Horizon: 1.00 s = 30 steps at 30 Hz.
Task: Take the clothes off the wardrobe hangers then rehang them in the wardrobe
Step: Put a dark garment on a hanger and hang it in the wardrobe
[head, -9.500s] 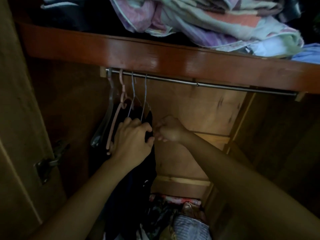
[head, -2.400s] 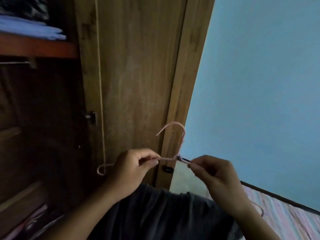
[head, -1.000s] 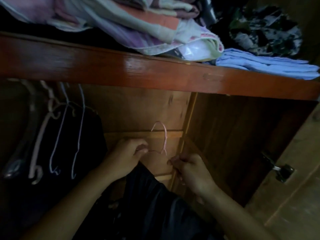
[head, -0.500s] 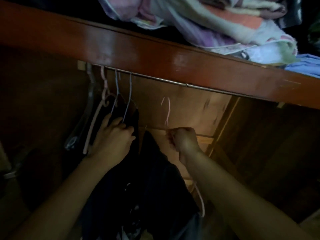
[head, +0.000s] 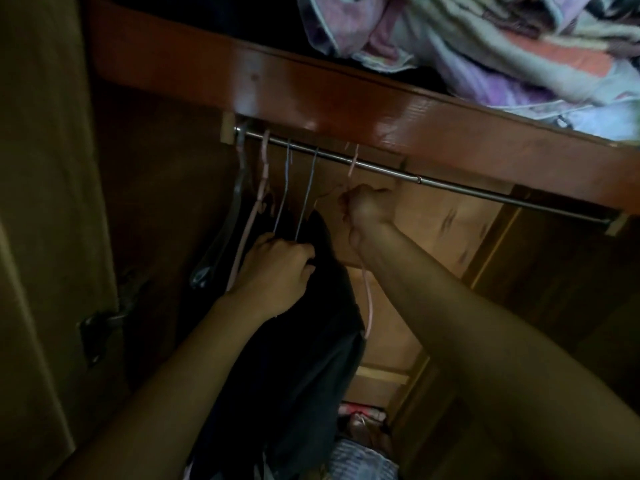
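A metal rail runs under the red-brown shelf of the wardrobe. My right hand grips a thin pink hanger just below its hook, and the hook sits at the rail. A dark garment hangs down from this hanger between my arms. My left hand grips the dark clothes on the hangers to the left. Several other hangers, pink, bluish wire and clear, hang at the rail's left end.
Folded blankets and cloths are piled on the shelf above. The open wardrobe door with a hinge stands at the left. More folded clothes lie on the wardrobe floor. The right stretch of the rail is bare.
My right hand has lifted the pink hanger with the dark garment up to the rail. My left hand stays on the clothes at the left.
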Each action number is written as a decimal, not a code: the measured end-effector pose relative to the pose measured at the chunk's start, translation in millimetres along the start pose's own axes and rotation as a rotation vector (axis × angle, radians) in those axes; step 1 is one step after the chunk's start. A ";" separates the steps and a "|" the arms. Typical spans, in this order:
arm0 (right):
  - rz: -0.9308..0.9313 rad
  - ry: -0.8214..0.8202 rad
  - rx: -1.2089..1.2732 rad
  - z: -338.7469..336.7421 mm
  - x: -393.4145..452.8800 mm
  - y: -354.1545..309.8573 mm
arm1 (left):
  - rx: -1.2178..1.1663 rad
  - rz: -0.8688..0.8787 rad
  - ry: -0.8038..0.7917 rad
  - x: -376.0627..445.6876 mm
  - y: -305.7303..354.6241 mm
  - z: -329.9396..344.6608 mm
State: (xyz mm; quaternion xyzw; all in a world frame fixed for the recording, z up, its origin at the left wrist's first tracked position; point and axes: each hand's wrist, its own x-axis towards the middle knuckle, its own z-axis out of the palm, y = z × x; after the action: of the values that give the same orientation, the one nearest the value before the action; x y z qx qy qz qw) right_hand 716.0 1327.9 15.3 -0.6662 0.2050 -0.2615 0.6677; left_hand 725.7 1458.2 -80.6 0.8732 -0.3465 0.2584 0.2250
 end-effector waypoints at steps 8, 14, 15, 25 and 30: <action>0.023 0.055 0.057 23.8 28.0 4.6 | -0.008 0.011 -0.056 -3.2 -6.9 -6.0; 0.198 -0.136 0.051 23.5 32.1 22.6 | -0.022 -0.007 -0.034 -1.6 6.8 -5.8; 0.210 -0.176 0.032 23.9 30.9 26.4 | -0.029 -0.011 -0.041 -1.2 7.7 -6.4; 0.206 -0.392 -0.316 -26.6 28.6 36.8 | -0.020 -0.015 0.100 -0.3 25.1 -15.9; 0.195 -0.468 -0.489 -75.4 19.3 47.0 | -0.121 0.034 0.031 5.9 45.3 -14.4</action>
State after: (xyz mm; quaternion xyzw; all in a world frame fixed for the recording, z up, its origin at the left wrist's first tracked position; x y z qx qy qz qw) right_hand 687.7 1255.7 -32.2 -0.8255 0.1658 0.0201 0.5392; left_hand 692.5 1433.8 -56.3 0.8478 -0.3726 0.2544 0.2786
